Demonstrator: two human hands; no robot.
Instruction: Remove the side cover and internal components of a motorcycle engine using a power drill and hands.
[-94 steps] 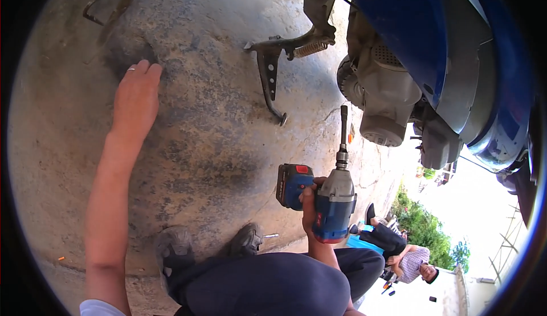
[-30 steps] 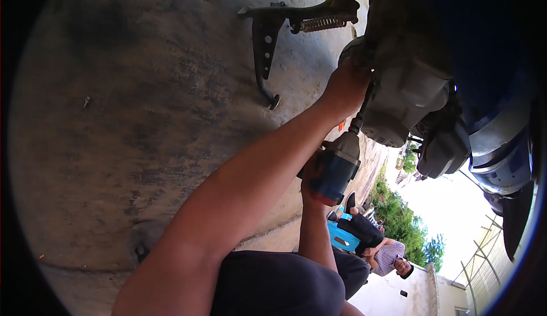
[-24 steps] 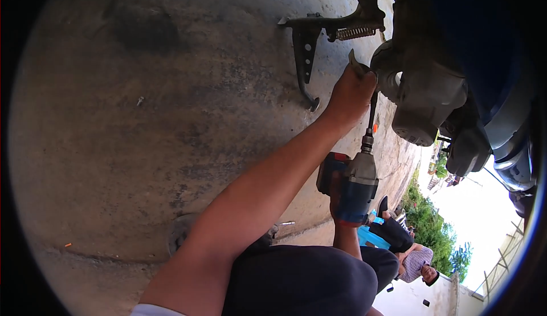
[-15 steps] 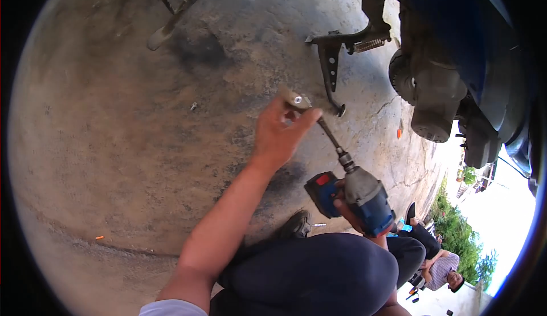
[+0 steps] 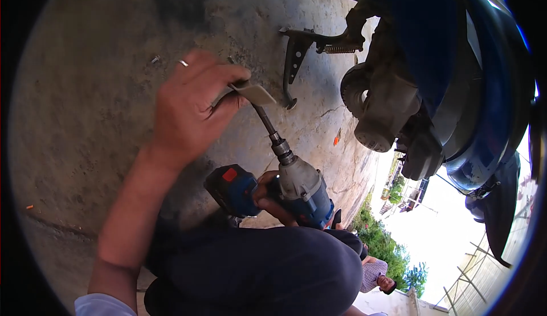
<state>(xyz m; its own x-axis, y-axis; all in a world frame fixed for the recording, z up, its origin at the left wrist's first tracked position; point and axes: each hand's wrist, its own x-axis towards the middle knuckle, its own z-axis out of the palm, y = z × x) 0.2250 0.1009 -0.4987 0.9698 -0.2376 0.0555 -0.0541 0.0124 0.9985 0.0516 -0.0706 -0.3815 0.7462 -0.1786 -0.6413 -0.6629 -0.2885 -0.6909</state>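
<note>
My left hand (image 5: 194, 102) pinches a thin, curved metal piece (image 5: 255, 95) at the tip of a long socket (image 5: 263, 121); I cannot tell whether socket and piece touch. My right hand (image 5: 269, 193) grips a blue cordless impact driver (image 5: 303, 196) with a black, blue and red battery (image 5: 231, 190), above my dark-clothed knee. The socket is fitted to the driver and points up-left. To its right is the underside of a blue motorbike (image 5: 427, 48), with its grey engine housing (image 5: 384, 111), centre stand (image 5: 296, 54) and coiled spring (image 5: 339, 49).
Stained concrete floor (image 5: 97, 116) fills the left side, with a small metal bit (image 5: 155, 59), an orange object (image 5: 336, 141) and an orange stub (image 5: 29, 207) on it. Another person (image 5: 373, 273) in a checked shirt sits outside at lower right, near greenery and a white wall.
My left hand has come away from the engine with the metal piece and moved left to the socket's tip. The driver has swung left and tilted, away from the engine.
</note>
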